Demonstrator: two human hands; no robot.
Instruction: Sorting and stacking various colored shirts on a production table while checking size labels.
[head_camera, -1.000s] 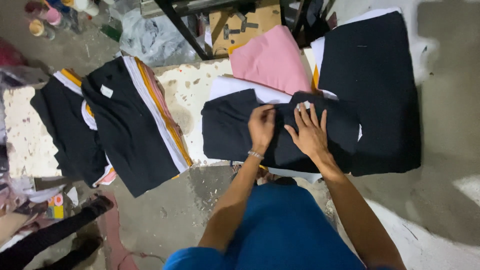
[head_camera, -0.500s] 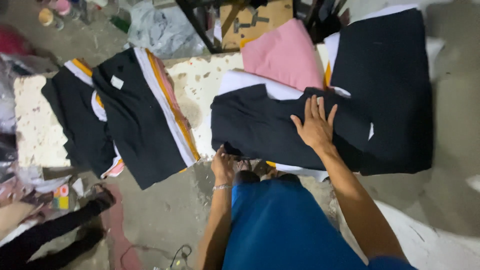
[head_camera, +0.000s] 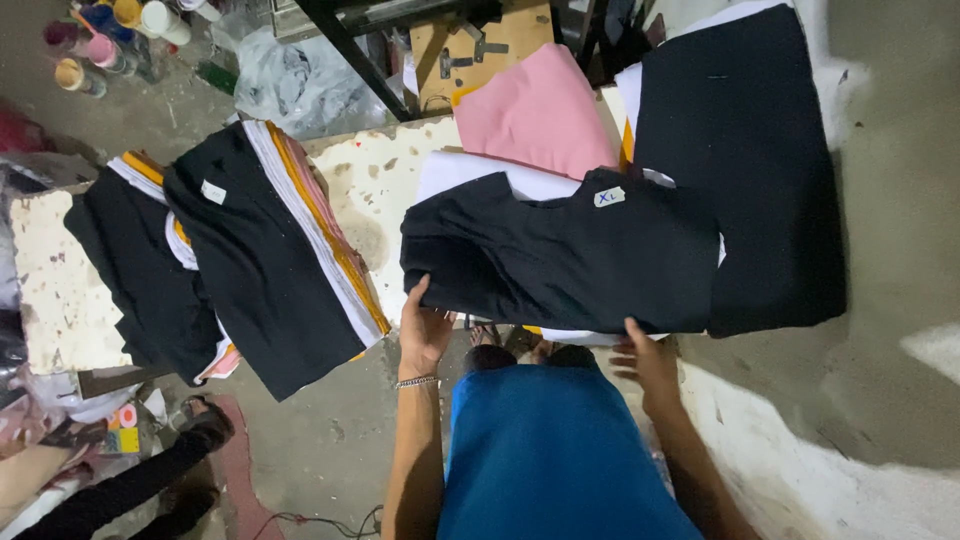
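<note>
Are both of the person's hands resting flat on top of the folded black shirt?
No: the left hand and right hand grip the near edge of the folded black shirt, not its top.

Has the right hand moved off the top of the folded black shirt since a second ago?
Yes. The right hand has slid from the black shirt's middle, near its neck label, down to the near edge.

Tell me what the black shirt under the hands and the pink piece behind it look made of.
Black shirt: soft knit cloth, likely cotton jersey, matte; it sags and wrinkles where the left hand grips its edge, and the right hand is at its near edge. Pink piece: also matte fabric, smooth and folded flat; the exact fibre cannot be told.
</note>
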